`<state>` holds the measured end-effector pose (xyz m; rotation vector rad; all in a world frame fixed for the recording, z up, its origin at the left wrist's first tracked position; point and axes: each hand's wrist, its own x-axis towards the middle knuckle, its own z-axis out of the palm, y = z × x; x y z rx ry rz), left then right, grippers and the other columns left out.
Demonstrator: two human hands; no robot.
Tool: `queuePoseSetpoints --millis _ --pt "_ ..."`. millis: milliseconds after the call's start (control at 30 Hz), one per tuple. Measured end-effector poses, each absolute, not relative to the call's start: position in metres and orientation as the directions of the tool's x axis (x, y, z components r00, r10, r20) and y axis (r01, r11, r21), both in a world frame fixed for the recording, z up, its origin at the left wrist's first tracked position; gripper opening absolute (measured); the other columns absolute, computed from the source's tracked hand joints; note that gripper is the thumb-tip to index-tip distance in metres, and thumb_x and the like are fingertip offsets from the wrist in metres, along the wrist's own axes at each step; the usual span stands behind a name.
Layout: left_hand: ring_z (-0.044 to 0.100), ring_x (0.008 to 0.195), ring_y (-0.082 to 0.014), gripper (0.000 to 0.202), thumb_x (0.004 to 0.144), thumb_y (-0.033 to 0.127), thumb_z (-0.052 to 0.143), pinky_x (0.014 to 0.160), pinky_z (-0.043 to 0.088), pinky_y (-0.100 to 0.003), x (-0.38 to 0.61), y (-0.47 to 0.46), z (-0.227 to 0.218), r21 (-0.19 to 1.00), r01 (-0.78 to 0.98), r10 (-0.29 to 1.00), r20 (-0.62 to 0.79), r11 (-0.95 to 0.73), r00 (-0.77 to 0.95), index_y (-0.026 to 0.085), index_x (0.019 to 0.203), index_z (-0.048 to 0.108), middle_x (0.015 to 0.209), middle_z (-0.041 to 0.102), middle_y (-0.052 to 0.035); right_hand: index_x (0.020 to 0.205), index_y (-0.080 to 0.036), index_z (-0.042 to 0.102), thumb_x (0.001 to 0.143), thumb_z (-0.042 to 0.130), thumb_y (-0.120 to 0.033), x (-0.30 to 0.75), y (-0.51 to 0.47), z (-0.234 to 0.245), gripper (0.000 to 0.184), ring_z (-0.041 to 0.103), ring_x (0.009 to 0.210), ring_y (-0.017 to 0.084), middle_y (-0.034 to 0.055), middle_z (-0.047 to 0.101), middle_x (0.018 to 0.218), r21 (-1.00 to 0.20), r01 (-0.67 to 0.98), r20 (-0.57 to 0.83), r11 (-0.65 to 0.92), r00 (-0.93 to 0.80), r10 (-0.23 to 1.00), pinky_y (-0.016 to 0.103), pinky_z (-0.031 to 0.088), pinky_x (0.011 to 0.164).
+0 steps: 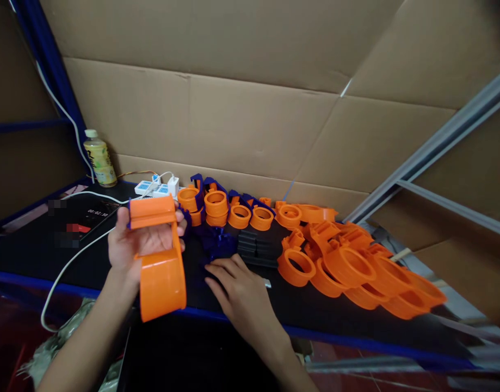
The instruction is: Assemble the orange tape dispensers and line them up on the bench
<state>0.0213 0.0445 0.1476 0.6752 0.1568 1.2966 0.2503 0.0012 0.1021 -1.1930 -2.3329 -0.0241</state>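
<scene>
My left hand [125, 245] is raised over the front of the table, palm up, and holds an orange plastic tape dispenser [163, 286]. Its ring hangs toward me, and its flat end lies across my fingers with a thin dark blue edge at the left. My right hand [239, 286] rests low over the table, fingers stretched to the left and slightly apart. The fingertips are at a pile of dark blue plastic parts [219, 242]; whether they touch one I cannot tell. Just beyond that hand lie black bar-shaped pieces [255, 247].
Several orange dispensers with dark blue parts [216, 202] stand along the cardboard wall [250, 125]. A large heap of orange dispensers [351, 267] fills the right side. At the left are a power strip [146, 188], a phone [92, 215], a white cable [72, 253] and a drink bottle [99, 160].
</scene>
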Motion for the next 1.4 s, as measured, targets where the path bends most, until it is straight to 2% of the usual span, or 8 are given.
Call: queuePoseSetpoints --millis 100,267,433,567,767,1167,1333,1400 --pt "0.063 0.069 -0.0187 0.072 0.07 0.069 0.076 0.056 0.058 -0.03 0.012 0.042 0.156 0.519 -0.847 0.91 0.284 0.118 0.301 0.014 0.114 0.064 0.088 0.067 -0.0075 0.121 -0.024 0.07 0.098 0.061 -0.028 0.236 0.002 0.101 0.025 0.065 0.106 0.023 0.0066 0.074 0.113 -0.225 0.754 0.475 0.617 -0.468 0.745 0.035 0.057 0.083" --pt "0.061 0.062 -0.0172 0.075 0.075 0.08 0.061 0.049 0.054 -0.027 0.003 0.043 0.164 0.509 -0.855 0.939 0.236 0.1 0.251 0.017 0.115 0.063 0.085 0.068 -0.0065 0.133 -0.024 0.059 0.102 0.052 -0.04 0.196 0.018 0.111 0.036 0.065 0.109 0.025 0.0087 0.073 0.114 -0.31 0.826 0.382 0.471 -0.345 0.857 0.037 0.056 0.082" --pt "0.064 0.066 -0.0194 0.072 0.08 0.078 0.057 0.054 0.056 -0.03 0.0 0.051 0.159 0.525 -0.841 0.943 0.195 0.13 0.268 0.016 0.118 0.064 0.089 0.072 -0.009 0.137 -0.018 0.047 0.105 0.04 -0.049 0.153 0.048 0.133 0.045 0.071 0.098 0.028 0.0132 0.074 0.105 -0.387 0.87 0.283 0.305 -0.202 0.938 0.036 0.053 0.076" --pt "0.068 0.07 -0.0216 0.07 0.083 0.073 0.058 0.057 0.057 -0.031 0.003 0.052 0.156 0.53 -0.831 0.945 0.151 0.17 0.289 0.015 0.123 0.063 0.093 0.074 -0.0113 0.139 -0.012 0.039 0.105 0.038 -0.045 0.135 0.074 0.142 0.048 0.072 0.096 0.031 0.0155 0.075 0.102 -0.397 0.888 0.23 0.232 -0.148 0.962 0.039 0.05 0.077" --pt "0.073 0.08 -0.0279 0.067 0.087 0.068 0.059 0.06 0.061 -0.034 0.004 0.054 0.153 0.561 -0.81 0.948 0.133 0.17 0.29 0.016 0.129 0.062 0.097 0.076 -0.0136 0.141 -0.015 0.039 0.098 0.046 -0.029 0.134 0.095 0.141 0.046 0.067 0.107 0.03 0.0127 0.073 0.112 -0.406 0.883 0.199 0.234 -0.165 0.966 0.036 0.046 0.081" --pt "0.075 0.082 -0.0274 0.059 0.09 0.063 0.059 0.064 0.064 -0.035 0.008 0.053 0.155 0.558 -0.809 0.941 0.137 0.185 0.309 0.016 0.126 0.064 0.097 0.076 -0.0135 0.136 -0.021 0.048 0.102 0.042 -0.035 0.13 0.101 0.135 0.037 0.066 0.095 0.024 0.0067 0.073 0.109 -0.43 0.846 0.25 0.316 -0.224 0.942 0.032 0.043 0.078" --pt "0.076 0.085 -0.0279 0.058 0.098 0.064 0.044 0.067 0.064 -0.034 0.009 0.052 0.158 0.567 -0.8 0.939 0.129 0.194 0.319 0.016 0.123 0.066 0.095 0.077 -0.0086 0.147 -0.021 0.038 0.099 0.043 -0.029 0.136 0.098 0.142 0.049 0.068 0.089 0.026 0.0074 0.073 0.102 -0.425 0.798 0.369 0.427 -0.278 0.887 0.032 0.046 0.073" --pt "0.076 0.086 -0.0278 0.058 0.097 0.064 0.045 0.069 0.064 -0.033 0.009 0.052 0.157 0.567 -0.8 0.942 0.12 0.194 0.313 0.015 0.121 0.067 0.095 0.078 -0.0082 0.152 -0.022 0.031 0.097 0.045 -0.023 0.14 0.097 0.148 0.057 0.068 0.086 0.025 0.0078 0.073 0.102 -0.448 0.762 0.43 0.467 -0.274 0.86 0.032 0.047 0.072"
